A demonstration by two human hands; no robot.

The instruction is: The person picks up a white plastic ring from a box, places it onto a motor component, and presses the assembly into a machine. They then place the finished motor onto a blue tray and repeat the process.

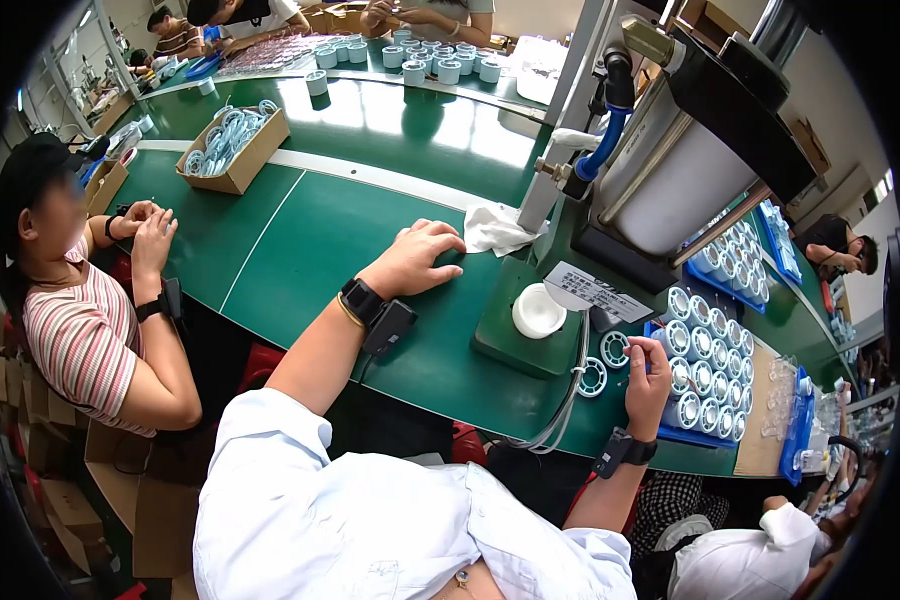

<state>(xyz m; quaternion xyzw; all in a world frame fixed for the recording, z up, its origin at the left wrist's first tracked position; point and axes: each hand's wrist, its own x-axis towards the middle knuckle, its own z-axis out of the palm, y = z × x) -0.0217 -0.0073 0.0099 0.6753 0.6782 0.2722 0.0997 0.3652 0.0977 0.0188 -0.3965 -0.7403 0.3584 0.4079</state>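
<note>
My left hand rests palm down on the green table, its fingers stretched out and holding nothing. Just beyond its fingertips lies a crumpled white cloth. My right hand is closed, with its fingertips at the edge of a light-blue slotted ring. A second light-blue ring lies beside it on the table. Between my hands, a round white part sits on the green base of a press. Right of my right hand, rows of light-blue round housings fill a blue tray.
The press's large cylinder rises over the base. Grey cables hang over the table's front edge. A co-worker sits at my left, hands raised. A cardboard box of light-blue rings stands farther back. More people work across the table.
</note>
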